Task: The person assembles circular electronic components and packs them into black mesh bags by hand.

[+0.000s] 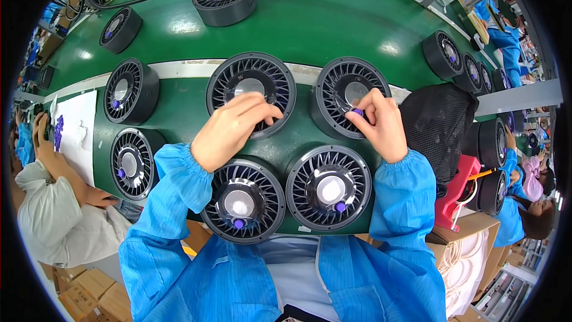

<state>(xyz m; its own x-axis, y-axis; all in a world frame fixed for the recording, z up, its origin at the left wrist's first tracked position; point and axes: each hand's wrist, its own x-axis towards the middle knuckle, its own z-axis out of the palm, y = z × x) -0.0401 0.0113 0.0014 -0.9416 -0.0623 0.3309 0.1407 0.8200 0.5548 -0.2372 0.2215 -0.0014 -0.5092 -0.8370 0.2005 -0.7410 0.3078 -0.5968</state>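
Observation:
My right hand [381, 122] pinches a small purple knob [358, 112] on the face of the round black fan wheel [329, 92] at the far right of my group. Over the fan wheel [286, 80] to its left, my left hand [238, 128] is bent with its fingers curled downward; whatever lies under the fingertips is hidden. Closer to me sit two similar wheels, the near left one [274, 194] and the near right one [360, 170]. Each has curved blades, a pale round centre and a purple knob showing.
More fan wheels stand at the left [149, 92] and on the green bench [298, 18] behind. A black mesh bag [438, 125] and a red stand [459, 194] are at my right. To the left, another person's arm [62, 170] rests by a white sheet [80, 125] with purple pieces.

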